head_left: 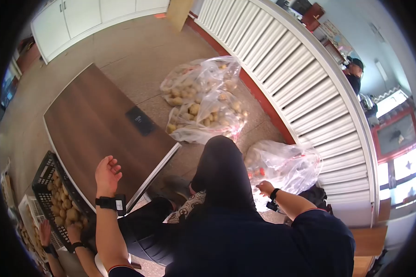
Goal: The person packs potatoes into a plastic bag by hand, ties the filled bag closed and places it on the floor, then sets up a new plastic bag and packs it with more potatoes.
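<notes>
My left hand (108,174) is raised above the near edge of a dark wood-topped table (88,111). Its fingers are loosely bent and apart, with nothing in them. Down beside my right knee, my right hand (265,188) is at a clear plastic bag (286,161) with red print. The fingers there are bent together and appear to pinch the plastic; the bag's contents are mostly hidden by glare and folds. Beyond my knee, two clear bags of potatoes, one nearer (208,115) and one farther (189,83), stand on the floor.
A black display panel (141,121) is set in the tabletop. Left of the table are a black crate (44,173) of potatoes and a white crate (32,210). Another person's hands (45,233) reach there. A white ribbed radiator or panel (305,78) runs along the right.
</notes>
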{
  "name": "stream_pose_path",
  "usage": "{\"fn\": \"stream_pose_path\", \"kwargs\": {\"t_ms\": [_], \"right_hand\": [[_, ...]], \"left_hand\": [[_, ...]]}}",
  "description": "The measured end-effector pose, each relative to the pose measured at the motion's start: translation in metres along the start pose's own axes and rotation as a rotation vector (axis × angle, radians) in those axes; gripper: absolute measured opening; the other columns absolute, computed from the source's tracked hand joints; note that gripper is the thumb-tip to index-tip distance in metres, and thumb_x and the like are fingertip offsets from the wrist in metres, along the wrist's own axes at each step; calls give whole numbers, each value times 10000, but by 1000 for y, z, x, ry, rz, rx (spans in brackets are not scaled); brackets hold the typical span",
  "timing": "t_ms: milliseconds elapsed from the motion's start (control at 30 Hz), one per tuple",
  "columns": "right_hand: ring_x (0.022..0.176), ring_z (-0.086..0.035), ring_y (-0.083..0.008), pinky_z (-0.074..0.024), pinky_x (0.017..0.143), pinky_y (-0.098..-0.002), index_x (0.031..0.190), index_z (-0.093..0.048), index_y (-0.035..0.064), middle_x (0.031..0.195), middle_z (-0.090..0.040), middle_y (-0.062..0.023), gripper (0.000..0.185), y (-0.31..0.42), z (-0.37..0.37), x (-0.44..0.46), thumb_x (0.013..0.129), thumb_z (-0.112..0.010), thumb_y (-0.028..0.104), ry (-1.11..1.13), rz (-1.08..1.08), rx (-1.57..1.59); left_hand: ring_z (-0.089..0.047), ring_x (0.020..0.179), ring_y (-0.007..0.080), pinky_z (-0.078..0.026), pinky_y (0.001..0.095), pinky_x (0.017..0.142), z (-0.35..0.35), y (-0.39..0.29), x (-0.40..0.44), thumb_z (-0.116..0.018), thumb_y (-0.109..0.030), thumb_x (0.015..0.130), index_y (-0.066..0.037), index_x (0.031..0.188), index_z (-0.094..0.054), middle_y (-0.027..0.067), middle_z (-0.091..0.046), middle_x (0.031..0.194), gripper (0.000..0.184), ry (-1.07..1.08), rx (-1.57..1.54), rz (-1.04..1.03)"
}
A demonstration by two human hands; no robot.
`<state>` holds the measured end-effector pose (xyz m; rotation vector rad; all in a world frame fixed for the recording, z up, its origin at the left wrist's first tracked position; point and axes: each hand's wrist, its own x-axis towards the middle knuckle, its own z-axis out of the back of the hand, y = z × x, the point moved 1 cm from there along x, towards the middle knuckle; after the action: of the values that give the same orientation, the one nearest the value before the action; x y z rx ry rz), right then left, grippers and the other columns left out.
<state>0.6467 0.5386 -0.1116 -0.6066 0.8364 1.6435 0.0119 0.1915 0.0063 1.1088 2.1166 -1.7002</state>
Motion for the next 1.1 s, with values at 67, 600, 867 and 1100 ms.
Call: {"fn": "stream_pose_path", "kwargs": {"t_ms": [67, 600, 867, 1100], "right_hand": [[566, -644, -268, -548, 478, -405, 924, -655, -65, 694, -645, -145, 439, -4, -5, -27, 875, -650, 371, -82, -278, 293], [896, -639, -291, -536, 679, -400, 1243, -549, 28, 1038, -608, -164, 490, 73, 103, 100, 900, -618, 371, -375, 653, 26], [1045, -585, -240, -456, 890, -336, 1272, -534, -23, 1213, -596, -125, 515, 284, 154, -47, 960, -558, 386, 42, 719, 603], [1193, -535, -311, -410, 1003, -364, 1300, -492, -61, 1248, -577, -216, 561, 332, 136, -38, 961, -558, 383, 14, 943, 224]], "left_hand": [[-617, 727, 145, -477, 334, 598, 4, 7, 5, -590, -324, 926, -162, 1015, -634, -28, -653, 876, 190, 29, 2, -10], [-599, 686, 168, -485, 330, 555, -27, -18, -81, -557, -289, 929, -119, 1017, -601, 10, -622, 881, 196, -167, 25, -162], [-597, 676, 139, -543, 320, 611, -107, -45, -152, -505, -222, 958, -100, 1011, -597, 17, -618, 854, 161, -10, 404, -267], [-638, 887, 211, -489, 288, 752, -66, -15, -189, -594, -185, 920, -12, 1031, -603, 93, -632, 958, 206, 40, 1049, -443]]}}
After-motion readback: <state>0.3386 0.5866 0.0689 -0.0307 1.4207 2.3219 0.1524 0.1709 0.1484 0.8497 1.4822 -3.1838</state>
